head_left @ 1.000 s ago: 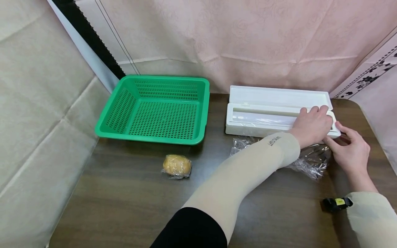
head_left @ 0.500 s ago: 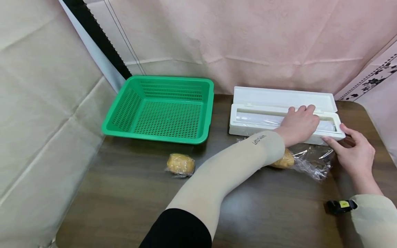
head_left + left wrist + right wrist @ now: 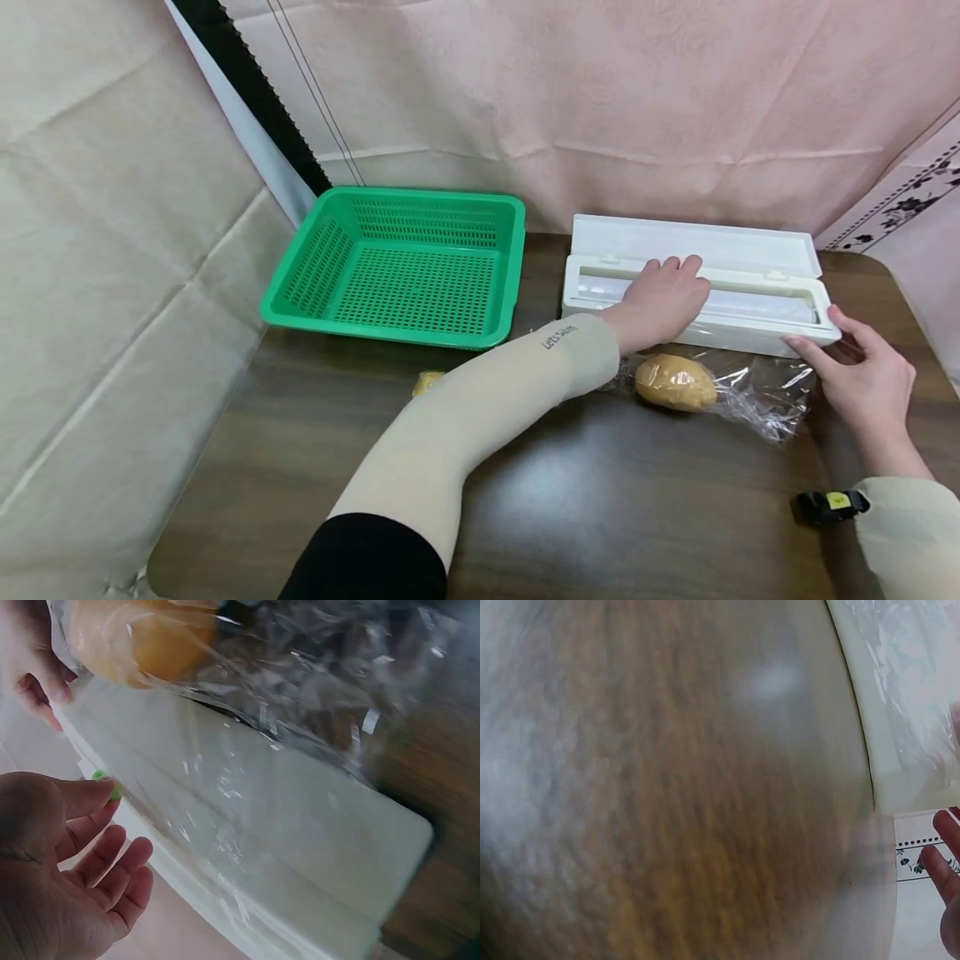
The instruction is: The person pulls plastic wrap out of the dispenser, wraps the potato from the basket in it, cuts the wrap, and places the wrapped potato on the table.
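My left hand pinches a small green slider on the edge of a white cling film box, its other fingers loosely bent. The box's lid stands raised at the back, and a roll of film lies inside. With thumb in front and fingers at the side, my right hand holds the box's right end. Clear film comes over the front, and a yellow-brown potato lies at it. Another wrapped potato is mostly hidden behind my left sleeve.
A green plastic basket stands at the back left. Pink cloth hangs behind the brown table. A black strap with a yellow label sits at my right wrist.
My left hand has slid leftward along the box, from near its right end to about the middle. The potato in front has come into view; the left sleeve now covers most of the other one.
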Available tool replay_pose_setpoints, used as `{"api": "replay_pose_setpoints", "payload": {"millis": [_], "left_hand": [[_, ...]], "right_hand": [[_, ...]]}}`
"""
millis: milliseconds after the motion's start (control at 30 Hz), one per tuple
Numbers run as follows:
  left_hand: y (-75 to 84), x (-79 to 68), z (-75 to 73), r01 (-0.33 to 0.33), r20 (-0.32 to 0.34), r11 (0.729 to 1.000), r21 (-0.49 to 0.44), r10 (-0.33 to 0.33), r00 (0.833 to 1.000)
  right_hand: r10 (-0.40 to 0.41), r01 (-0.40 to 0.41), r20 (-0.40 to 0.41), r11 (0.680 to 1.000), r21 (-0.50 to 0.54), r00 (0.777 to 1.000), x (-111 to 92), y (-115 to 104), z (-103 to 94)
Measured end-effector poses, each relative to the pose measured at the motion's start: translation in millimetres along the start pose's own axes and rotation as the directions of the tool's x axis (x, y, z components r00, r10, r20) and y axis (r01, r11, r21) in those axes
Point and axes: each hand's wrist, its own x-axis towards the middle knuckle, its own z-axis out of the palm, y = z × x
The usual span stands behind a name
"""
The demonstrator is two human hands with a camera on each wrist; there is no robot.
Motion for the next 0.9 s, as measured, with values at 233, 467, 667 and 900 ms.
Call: {"api": "replay_pose_setpoints", "payload": {"millis": [233,467,667,900], "left_hand": [[-27.0,-22.2,0.6,0.001,0.018,0.998,0.056,-0.002,1.000],[-44.5,-41.1,-1.0,0.011,0.028,0.994,0.105,-0.014,1.000],[-51.9,-47.2,0.2,0.012,0.039,0.989,0.146,-0.018,0.999],[-65.7,-57.0,2.9,0.049,0.061,0.986,0.162,-0.060,0.996]], "right_hand": [[-0.009,0.009,-0.021,1.000,0.004,1.000,-2,1,0.1],[-0.007,0.007,-0.021,1.000,-0.026,1.000,-2,3,0.7],[-0.009,0.008,-0.009,0.999,-0.050,1.000,-2,-1,3.3],[-0.022,0.021,-0.018,0.999,-0.039,1.000,-3,0,5.5]]}}
